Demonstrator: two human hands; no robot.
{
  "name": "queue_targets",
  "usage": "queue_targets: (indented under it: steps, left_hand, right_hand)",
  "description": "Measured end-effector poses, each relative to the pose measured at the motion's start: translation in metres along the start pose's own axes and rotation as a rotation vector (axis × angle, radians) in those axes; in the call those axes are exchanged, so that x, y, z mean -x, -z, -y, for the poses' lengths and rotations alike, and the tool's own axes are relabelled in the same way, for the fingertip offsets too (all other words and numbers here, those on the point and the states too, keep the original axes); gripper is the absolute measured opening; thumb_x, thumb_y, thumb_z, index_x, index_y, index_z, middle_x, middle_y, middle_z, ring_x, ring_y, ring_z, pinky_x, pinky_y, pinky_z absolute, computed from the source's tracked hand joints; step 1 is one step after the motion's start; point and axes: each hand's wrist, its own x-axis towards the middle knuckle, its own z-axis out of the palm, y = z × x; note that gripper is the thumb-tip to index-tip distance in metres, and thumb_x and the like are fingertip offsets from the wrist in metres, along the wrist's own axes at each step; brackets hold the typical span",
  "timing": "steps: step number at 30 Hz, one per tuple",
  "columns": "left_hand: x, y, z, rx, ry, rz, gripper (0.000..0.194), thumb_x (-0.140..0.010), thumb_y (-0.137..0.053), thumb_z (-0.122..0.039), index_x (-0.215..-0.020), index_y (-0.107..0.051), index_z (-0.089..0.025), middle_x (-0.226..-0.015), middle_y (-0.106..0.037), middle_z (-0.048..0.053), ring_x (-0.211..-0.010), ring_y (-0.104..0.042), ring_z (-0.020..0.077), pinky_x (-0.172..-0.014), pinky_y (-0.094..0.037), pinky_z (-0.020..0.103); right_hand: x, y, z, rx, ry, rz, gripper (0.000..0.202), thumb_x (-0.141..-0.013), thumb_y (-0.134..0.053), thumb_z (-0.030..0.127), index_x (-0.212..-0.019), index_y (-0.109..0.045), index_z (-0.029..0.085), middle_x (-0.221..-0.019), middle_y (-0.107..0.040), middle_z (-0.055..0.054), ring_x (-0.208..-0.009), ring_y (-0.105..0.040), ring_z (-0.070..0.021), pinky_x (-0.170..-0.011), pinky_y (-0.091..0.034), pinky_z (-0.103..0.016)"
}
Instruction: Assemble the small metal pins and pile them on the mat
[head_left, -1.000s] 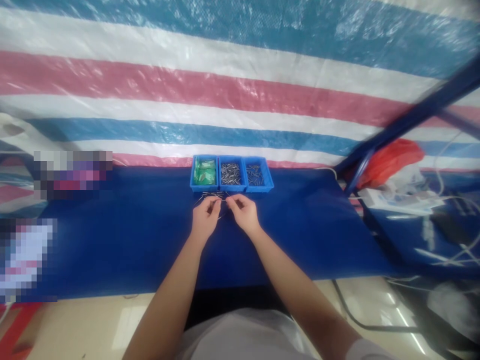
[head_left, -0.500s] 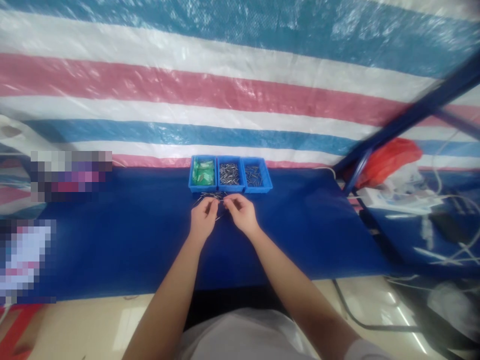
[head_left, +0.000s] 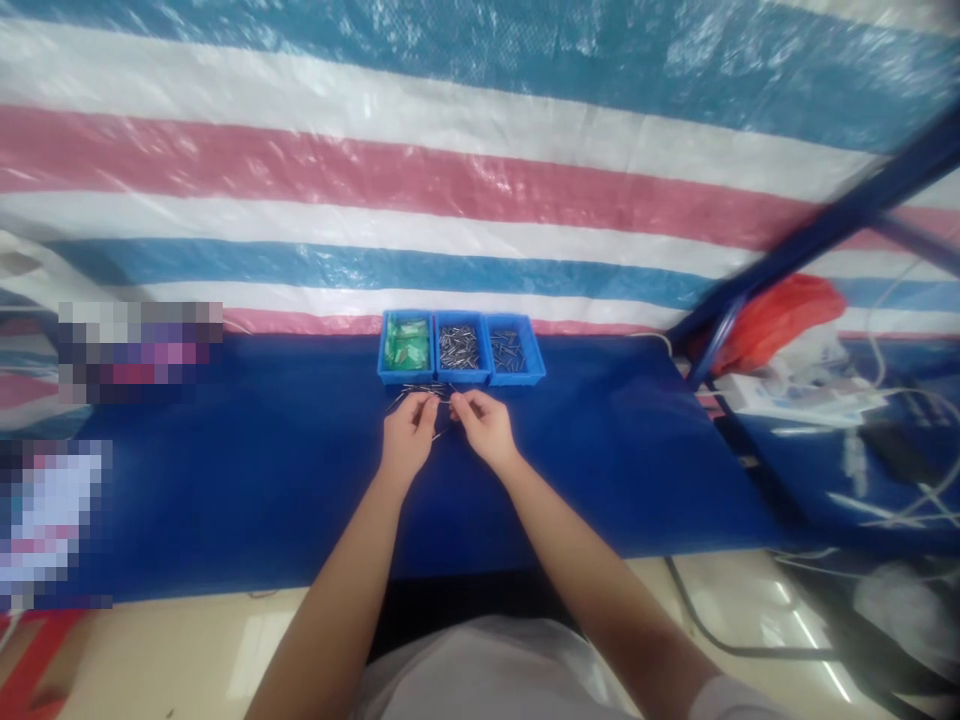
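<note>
At the near edge, a pale grey shirt (head_left: pixel 480 670) showed in front of a blue-covered table (head_left: pixel 262 480), and two bare forearms reached over the tabletop. The left hand (head_left: pixel 407 430) and right hand (head_left: pixel 486 428) were close together but apart, just short of a row of bins. Each had its thumb and forefinger brought together in a narrow pinch, and a thin piece (head_left: pixel 444 403) spanned the small gap between them, held at its two ends as far as could be seen. It was too small and blurred to tell whether it was one part or two being joined.

One slim rod (head_left: pixel 441 435) lay on the cover between the wrists. Just beyond the fingers, a loose cluster of thin metal rods (head_left: pixel 420 388) lay before the bins, partly hidden by the left hand.

Farther on, three blue bins stood side by side: the left bin (head_left: pixel 405 378) held green packets (head_left: pixel 409 350), while the middle bin (head_left: pixel 463 377) and right bin (head_left: pixel 516 379) held small metal pins, more thickly heaped in the middle one. Judging by this, work on the held piece was unfinished, and plenty of stock remained; whether the loose rods were finished could not be told. Behind everything hung a striped tarpaulin (head_left: pixel 450 150).
</note>
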Motion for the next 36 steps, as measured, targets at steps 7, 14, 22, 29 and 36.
queue_targets:
  steps: [7, 14, 22, 29, 36]
  left_hand:
    - [-0.0002, -0.0004, 0.0016, -0.013, -0.014, 0.0, 0.035, -0.097, -0.053, -0.05, -0.1, -0.07, -0.019, -0.071, -0.067, 0.0, -0.063, -0.062, 0.0123, -0.065, -0.047, 0.024]
    - [-0.0002, -0.0006, 0.0015, -0.012, -0.019, 0.005, 0.033, -0.097, -0.052, -0.049, -0.096, -0.068, -0.02, -0.066, -0.065, -0.001, -0.061, -0.06, 0.0125, -0.065, -0.046, 0.025]
    - [-0.0002, -0.0002, 0.0003, 0.0, -0.01, 0.01, 0.033, -0.097, -0.052, -0.049, -0.095, -0.067, -0.02, -0.069, -0.065, -0.001, -0.061, -0.059, 0.0126, -0.066, -0.046, 0.026]
    - [-0.0002, -0.0006, 0.0027, -0.023, -0.018, 0.002, 0.033, -0.097, -0.052, -0.049, -0.096, -0.067, -0.02, -0.068, -0.065, -0.001, -0.062, -0.061, 0.0133, -0.066, -0.046, 0.026]
    - [-0.0003, -0.0001, 0.0012, -0.044, -0.018, 0.002, 0.032, -0.097, -0.052, -0.049, -0.094, -0.068, -0.02, -0.069, -0.066, -0.001, -0.062, -0.06, 0.013, -0.066, -0.046, 0.026]
  right_hand:
    - [-0.0003, -0.001, -0.0049, 0.019, -0.001, -0.015, 0.043, -0.09, -0.061, 0.06, -0.075, -0.069, 0.02, -0.068, -0.071, -0.003, -0.063, -0.066, -0.0171, -0.064, -0.052, -0.029]
    - [-0.0006, -0.0011, -0.0034, -0.009, -0.005, -0.016, 0.041, -0.089, -0.063, 0.058, -0.073, -0.069, 0.021, -0.067, -0.071, -0.003, -0.063, -0.066, -0.0174, -0.064, -0.052, -0.029]
    - [-0.0007, -0.0008, -0.0018, -0.004, 0.005, -0.011, 0.042, -0.09, -0.061, 0.058, -0.074, -0.069, 0.02, -0.067, -0.07, -0.003, -0.061, -0.064, -0.0169, -0.062, -0.051, -0.029]
    - [-0.0005, -0.0009, -0.0011, -0.01, 0.013, -0.014, 0.04, -0.09, -0.063, 0.057, -0.073, -0.068, 0.021, -0.067, -0.07, -0.003, -0.063, -0.064, -0.0172, -0.063, -0.052, -0.029]
    - [-0.0007, -0.0009, -0.0001, 0.004, 0.003, -0.02, 0.042, -0.089, -0.062, 0.059, -0.072, -0.068, 0.021, -0.067, -0.07, -0.003, -0.062, -0.064, -0.0176, -0.062, -0.052, -0.029]
